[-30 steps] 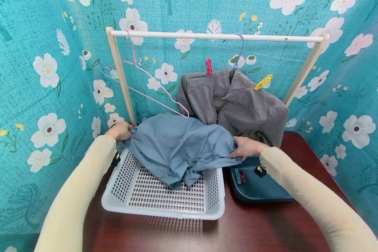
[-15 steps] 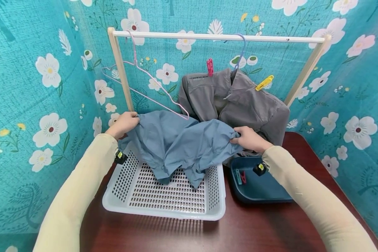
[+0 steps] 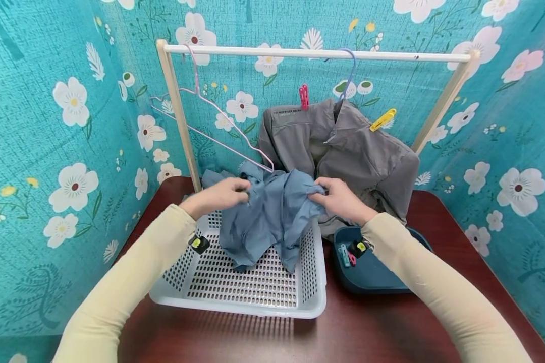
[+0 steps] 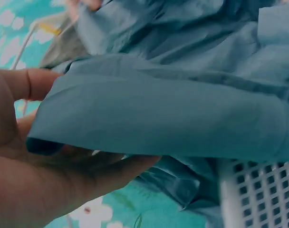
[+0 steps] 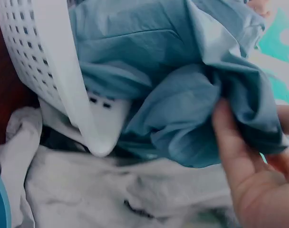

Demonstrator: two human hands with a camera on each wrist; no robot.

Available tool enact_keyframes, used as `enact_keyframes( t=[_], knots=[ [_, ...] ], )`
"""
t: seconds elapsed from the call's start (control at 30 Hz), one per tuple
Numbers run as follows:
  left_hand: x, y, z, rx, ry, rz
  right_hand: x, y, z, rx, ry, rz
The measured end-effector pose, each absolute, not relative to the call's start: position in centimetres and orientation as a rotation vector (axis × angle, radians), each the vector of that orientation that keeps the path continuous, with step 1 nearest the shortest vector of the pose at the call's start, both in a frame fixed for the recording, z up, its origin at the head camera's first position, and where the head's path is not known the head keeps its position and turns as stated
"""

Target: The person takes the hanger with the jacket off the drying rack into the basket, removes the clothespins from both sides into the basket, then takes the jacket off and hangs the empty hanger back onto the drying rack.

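A crumpled blue shirt point(image 3: 268, 217) hangs between the two hands, its lower part dipping into a white perforated basket point(image 3: 236, 311). My left hand point(image 3: 220, 195) holds it near the middle of its upper side. In the left wrist view a flat, stiff-looking strip of the shirt point(image 4: 158, 114) lies between thumb and fingers. On the other side my right hand point(image 3: 342, 199) pinches a bunched part of the cloth; the right wrist view shows folds of the shirt point(image 5: 182, 104) between the fingers and thumb. Fabric hides some fingertips.
From the white rail point(image 3: 272, 51) hang a bare pink hanger point(image 3: 227, 118) and a grey garment point(image 3: 363, 151) on a blue hanger, with pink point(image 3: 304, 97) and yellow point(image 3: 383, 120) clothespins. A dark blue tray point(image 3: 381, 275) with clothespins stands right of the basket.
My left hand has lifted, then moved right along the shirt toward its middle. The right hand has raised its side and shifted slightly left. The shirt is more gathered.
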State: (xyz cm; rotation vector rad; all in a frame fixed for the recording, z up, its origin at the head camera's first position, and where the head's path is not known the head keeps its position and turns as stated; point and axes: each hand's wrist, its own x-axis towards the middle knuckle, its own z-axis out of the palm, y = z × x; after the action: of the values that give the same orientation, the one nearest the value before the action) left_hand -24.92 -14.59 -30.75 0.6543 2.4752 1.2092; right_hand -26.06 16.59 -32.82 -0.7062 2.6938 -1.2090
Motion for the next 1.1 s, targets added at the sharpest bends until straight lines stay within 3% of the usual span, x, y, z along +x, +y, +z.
enact_keyframes(
  t=[0.13, 0.47, 0.67, 0.87, 1.1],
  knots=[
    [-24.6, -12.9, -32.5, 0.786, 2.454, 0.977, -25.8, 15.1, -33.5, -0.863, 2.598, -0.998],
    [-24.0, -10.0, -36.7, 0.740, 2.360, 0.406, -26.1, 13.7, -35.7, -0.958, 2.353, -0.541],
    [-24.6, -11.5, -34.8, 0.795, 2.359, 0.458, -26.6, 14.7, -33.1, -0.783, 2.257, -0.687],
    [-26.2, -15.3, -32.1, 0.457, 2.613, 0.673, -28.3, 16.5, -33.1, -0.494, 2.454, -0.892],
    [-28.5, -17.9, -33.6, 0.093, 2.575, 0.771, -29.9, 17.0, -35.2, -0.233, 2.371, -0.980]
  ],
)
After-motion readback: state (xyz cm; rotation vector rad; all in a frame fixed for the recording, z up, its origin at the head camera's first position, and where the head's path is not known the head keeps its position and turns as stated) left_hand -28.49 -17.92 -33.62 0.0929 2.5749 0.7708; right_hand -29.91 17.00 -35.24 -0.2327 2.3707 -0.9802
